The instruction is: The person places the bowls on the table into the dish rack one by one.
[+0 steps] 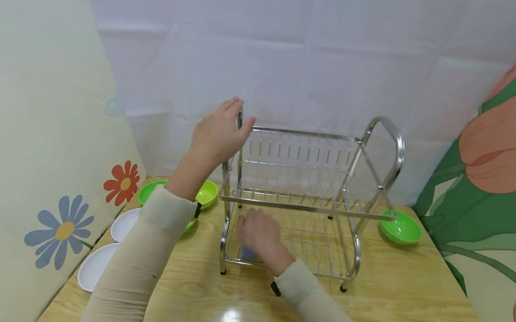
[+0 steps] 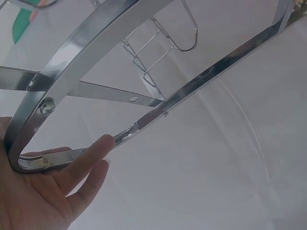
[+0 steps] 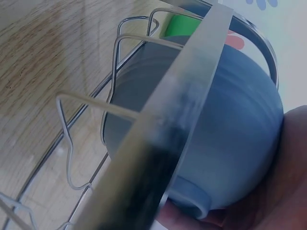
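Note:
A two-tier metal dish rack [image 1: 304,206] stands on the wooden table. At its upper left end, my left hand [image 1: 221,132] rests against the curved side handle, fingers extended; the left wrist view shows the bent bar [image 2: 29,160] lying across the palm. Low at the front left of the rack, my right hand [image 1: 261,233] holds a blue bowl [image 3: 235,129] by its outside, fingers near the foot ring. The bowl is tilted on its side against the wire loops [image 3: 115,62] of the rack. From the head only a sliver of the blue bowl [image 1: 247,253] shows beneath the hand.
Right of the rack sits a green bowl [image 1: 401,228]. On the left are a yellow-green bowl [image 1: 207,193], a green dish [image 1: 148,190] and two white dishes [image 1: 94,268], partly behind my left arm. A white-covered wall [image 1: 276,55] stands behind the table.

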Available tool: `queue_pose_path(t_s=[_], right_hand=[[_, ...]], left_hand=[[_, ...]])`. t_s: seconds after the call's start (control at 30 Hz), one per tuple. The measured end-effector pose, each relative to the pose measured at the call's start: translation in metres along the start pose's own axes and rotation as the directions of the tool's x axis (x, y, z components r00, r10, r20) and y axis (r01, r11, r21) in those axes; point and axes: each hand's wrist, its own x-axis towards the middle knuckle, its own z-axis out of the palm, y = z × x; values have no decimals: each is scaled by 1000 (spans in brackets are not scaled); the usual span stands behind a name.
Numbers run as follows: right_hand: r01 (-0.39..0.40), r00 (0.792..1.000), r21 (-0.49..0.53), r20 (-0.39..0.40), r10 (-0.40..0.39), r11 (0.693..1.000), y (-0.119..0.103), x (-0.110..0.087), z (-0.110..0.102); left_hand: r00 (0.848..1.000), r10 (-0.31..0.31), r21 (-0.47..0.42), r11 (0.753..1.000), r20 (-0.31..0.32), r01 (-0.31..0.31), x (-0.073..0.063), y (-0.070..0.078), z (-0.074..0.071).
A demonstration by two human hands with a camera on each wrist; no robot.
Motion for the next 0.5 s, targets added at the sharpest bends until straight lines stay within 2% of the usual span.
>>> queue_pose_path(t_s=[0.2,0.5], right_hand=[[-3,1000,3,-26,3,1000,-3,-1,3],[-25,999,43,26,24,999,-2,-1,0]], left_hand=[[1000,13,-3,1000,-15,-13,-2,0,1],[1000,15,-15,1000,-24,-16,-1,1,2]])
